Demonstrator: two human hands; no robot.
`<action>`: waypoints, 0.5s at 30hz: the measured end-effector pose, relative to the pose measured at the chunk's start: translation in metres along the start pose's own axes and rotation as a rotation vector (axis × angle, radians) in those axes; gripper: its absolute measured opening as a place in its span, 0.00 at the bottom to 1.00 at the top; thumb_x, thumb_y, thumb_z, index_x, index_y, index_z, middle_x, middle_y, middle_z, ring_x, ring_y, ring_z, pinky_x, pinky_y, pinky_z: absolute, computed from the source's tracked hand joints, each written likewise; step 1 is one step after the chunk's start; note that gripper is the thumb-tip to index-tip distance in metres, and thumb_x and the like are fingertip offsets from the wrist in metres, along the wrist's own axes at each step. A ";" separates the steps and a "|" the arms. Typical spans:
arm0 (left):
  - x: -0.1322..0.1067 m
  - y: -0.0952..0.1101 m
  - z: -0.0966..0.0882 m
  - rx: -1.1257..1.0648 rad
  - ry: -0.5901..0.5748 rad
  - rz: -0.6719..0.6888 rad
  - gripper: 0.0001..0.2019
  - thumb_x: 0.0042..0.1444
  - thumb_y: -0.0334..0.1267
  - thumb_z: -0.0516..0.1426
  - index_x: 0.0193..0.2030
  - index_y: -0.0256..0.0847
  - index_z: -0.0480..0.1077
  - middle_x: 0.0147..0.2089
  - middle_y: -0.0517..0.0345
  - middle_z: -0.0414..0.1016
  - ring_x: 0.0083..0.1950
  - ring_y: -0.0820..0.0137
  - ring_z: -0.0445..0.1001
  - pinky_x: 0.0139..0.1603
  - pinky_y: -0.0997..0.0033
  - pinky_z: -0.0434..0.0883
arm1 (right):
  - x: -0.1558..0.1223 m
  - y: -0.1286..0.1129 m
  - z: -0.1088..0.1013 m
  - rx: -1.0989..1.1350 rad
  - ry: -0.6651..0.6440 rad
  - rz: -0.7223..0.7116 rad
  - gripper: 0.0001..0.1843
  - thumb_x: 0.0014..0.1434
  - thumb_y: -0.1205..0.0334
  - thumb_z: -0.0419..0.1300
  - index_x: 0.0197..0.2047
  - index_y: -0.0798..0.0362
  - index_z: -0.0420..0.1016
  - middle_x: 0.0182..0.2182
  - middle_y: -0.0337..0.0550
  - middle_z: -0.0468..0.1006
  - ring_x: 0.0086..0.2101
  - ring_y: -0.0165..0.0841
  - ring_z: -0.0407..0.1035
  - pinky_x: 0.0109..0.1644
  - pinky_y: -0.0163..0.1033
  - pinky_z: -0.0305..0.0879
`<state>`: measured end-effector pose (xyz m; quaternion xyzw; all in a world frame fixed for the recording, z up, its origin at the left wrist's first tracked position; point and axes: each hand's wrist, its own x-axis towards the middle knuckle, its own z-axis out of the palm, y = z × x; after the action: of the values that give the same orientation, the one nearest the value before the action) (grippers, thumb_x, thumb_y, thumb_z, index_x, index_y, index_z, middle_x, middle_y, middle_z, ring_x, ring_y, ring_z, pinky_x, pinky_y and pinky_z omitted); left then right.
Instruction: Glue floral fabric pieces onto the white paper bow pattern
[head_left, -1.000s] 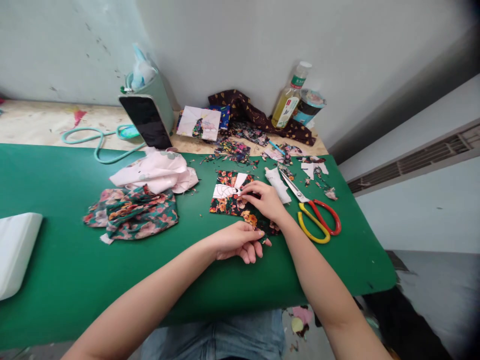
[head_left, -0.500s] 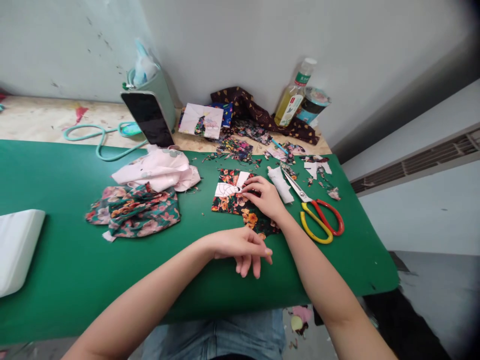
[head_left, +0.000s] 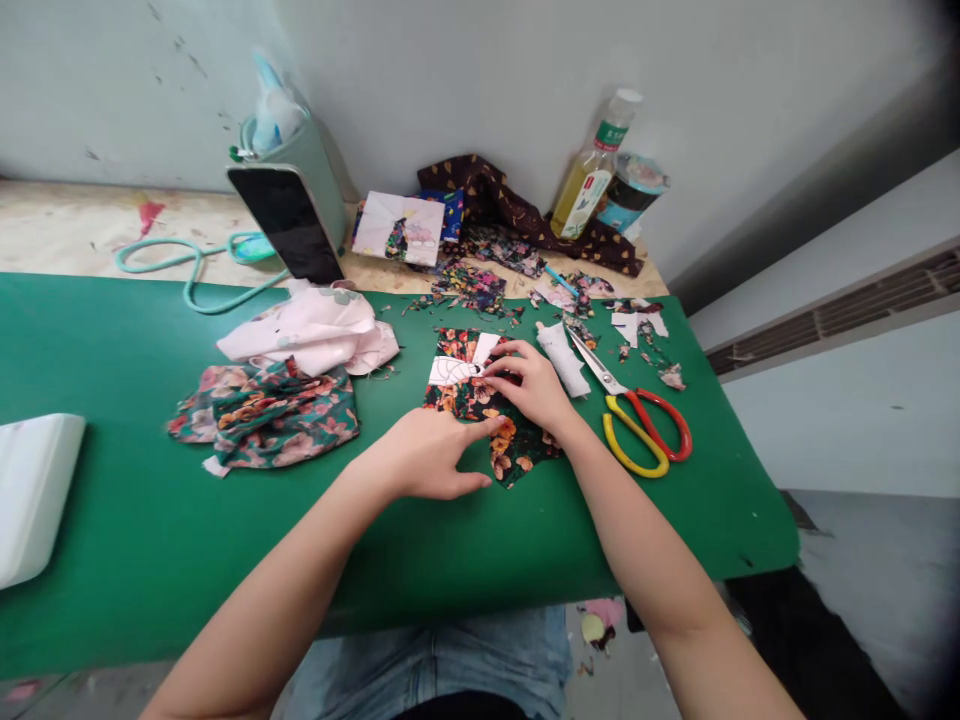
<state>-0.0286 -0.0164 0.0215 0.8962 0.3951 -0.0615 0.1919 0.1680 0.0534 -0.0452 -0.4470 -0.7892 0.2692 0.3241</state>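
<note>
Far left of the floral patch [head_left: 514,452], at the edge of the green mat [head_left: 112,340]: one white block [head_left: 34,490]. Behind and left of the patch, one teal cord [head_left: 187,268], looped. Nearer, left of the patch, two cloth heaps touching each other: one green flowered heap [head_left: 266,415] in front, one pink cloth [head_left: 315,335] behind. Behind-left of the patch, one dark phone [head_left: 289,225] leaning on one teal holder [head_left: 311,165]. Straight behind, one pale card [head_left: 397,228], with many small fabric scraps [head_left: 469,285] between card and patch.

On the patch's near left edge, left hand [head_left: 424,455]: flat, fingers loosely apart, holding nothing, forefinger tip on the cloth. On top of the patch, one white paper piece [head_left: 452,371]. Right hand [head_left: 534,385] over the patch's right half, fingers bent close together, tips down on the paper; pinching or only pressing, impossible to tell.

Just right of the patch, one white tube [head_left: 564,358]. Beyond it, one pair of scissors [head_left: 637,420], one red loop and one yellow, blades shut. Behind-right by the wall, one brown cloth [head_left: 510,205], one bottle [head_left: 592,180], one jar [head_left: 630,195].
</note>
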 end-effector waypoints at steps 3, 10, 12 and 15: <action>0.004 0.010 0.004 0.100 0.001 0.031 0.30 0.61 0.50 0.51 0.70 0.46 0.57 0.33 0.46 0.80 0.32 0.54 0.79 0.31 0.64 0.67 | 0.000 0.000 0.000 -0.006 -0.002 -0.001 0.04 0.57 0.66 0.65 0.35 0.50 0.82 0.46 0.47 0.75 0.48 0.39 0.72 0.57 0.49 0.67; 0.004 0.010 0.007 0.130 -0.017 0.048 0.33 0.57 0.53 0.55 0.67 0.42 0.63 0.30 0.46 0.80 0.32 0.54 0.79 0.28 0.65 0.67 | 0.000 -0.001 0.000 -0.001 0.001 0.007 0.04 0.57 0.66 0.65 0.36 0.51 0.81 0.46 0.49 0.75 0.49 0.40 0.72 0.58 0.50 0.66; 0.004 0.009 0.006 0.104 0.046 0.038 0.31 0.59 0.53 0.54 0.66 0.43 0.63 0.31 0.47 0.80 0.32 0.55 0.79 0.29 0.65 0.67 | 0.000 -0.004 -0.001 0.021 0.017 0.001 0.06 0.57 0.62 0.65 0.40 0.50 0.80 0.46 0.48 0.75 0.49 0.40 0.71 0.58 0.50 0.66; 0.006 0.005 0.007 0.018 0.248 -0.079 0.24 0.64 0.48 0.51 0.64 0.44 0.65 0.36 0.49 0.81 0.32 0.59 0.79 0.31 0.66 0.67 | 0.001 -0.010 -0.006 0.083 0.046 0.026 0.12 0.61 0.58 0.61 0.47 0.51 0.76 0.47 0.48 0.76 0.47 0.39 0.72 0.55 0.48 0.68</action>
<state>-0.0204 -0.0184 0.0156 0.8824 0.4503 0.0387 0.1308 0.1668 0.0502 -0.0345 -0.4492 -0.7638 0.2957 0.3568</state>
